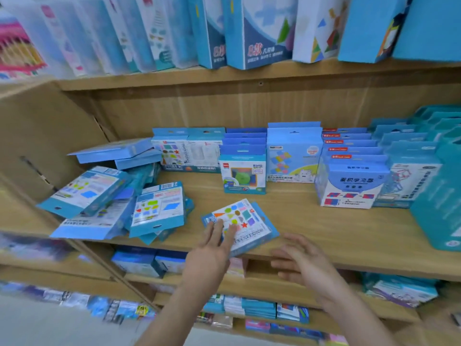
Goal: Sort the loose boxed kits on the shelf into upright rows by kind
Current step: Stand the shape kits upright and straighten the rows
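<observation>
The shapes kit [245, 221] lies flat, face up, at the front edge of the shelf [324, 228]. The left grip [212, 250] rests on its near corner, fingers straight, clasping nothing. The right grip [299, 260] hovers just beside the kit, fingers spread, empty. A loose pile of kits [119, 203] lies to the left. Upright rows [294, 156] stand behind.
</observation>
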The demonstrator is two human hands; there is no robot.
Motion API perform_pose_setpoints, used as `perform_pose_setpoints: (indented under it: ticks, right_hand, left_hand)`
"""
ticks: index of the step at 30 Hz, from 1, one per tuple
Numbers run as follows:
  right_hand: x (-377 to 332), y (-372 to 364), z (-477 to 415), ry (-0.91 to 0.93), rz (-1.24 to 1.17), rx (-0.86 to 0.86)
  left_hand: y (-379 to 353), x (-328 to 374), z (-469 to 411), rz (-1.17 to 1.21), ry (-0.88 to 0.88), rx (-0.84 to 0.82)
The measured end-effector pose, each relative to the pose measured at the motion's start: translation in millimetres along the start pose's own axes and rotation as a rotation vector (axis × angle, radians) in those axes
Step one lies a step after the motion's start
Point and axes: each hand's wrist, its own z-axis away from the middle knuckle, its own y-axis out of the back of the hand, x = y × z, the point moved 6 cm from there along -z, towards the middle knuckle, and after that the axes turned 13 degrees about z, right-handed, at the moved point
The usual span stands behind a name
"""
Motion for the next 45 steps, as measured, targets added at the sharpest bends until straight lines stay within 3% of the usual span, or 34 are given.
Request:
perform_pose_setpoints:
  ticks: [5, 9, 12, 14, 16, 23, 26, 31, 36, 45]
  right_hand:
    - [-12, -33, -16, -0.062, -0.211, 0.091]
    - [-25, -41, -13, -0.024, -0.106, 0.219]
    - [-49, -42, -1, 0.124, 0.031, 0.213]
    - [-73, -43, 7, 0.253, 0.201, 0.168]
    - [-98, -47, 16, 0.348, 0.282, 0.108]
    - [-174, -57, 8, 0.609, 0.482, 0.084]
    - [-202, -66, -4, 0.688, 0.528, 0.091]
    - [-248, -84, -25, 0.798, 0.625, 0.21]
    - [-282, -114, -57, 0.825, 0.758, 0.306]
    - [-256, -169, -132, 0.558, 1.008, 0.395]
  left_hand:
    - [10, 1, 11, 0.046, -0.105, -0.035]
    - [19, -2, 28, 0.28, -0.189, 0.013]
    - [31, -21, 33, 0.628, -0.139, 0.038]
    - [50, -34, 31, 0.765, -0.08, 0.145]
    - [71, -46, 26, 0.789, -0.017, 0.248]
    - [131, -68, -10, 0.799, 0.044, 0.332]
    - [154, -75, -22, 0.694, 0.06, 0.343]
    - [199, -102, -46, 0.209, 0.043, 0.404]
    - [231, -150, -82, -0.038, 0.07, 0.377]
    - [177, -181, -162, -0.743, 0.166, -0.119]
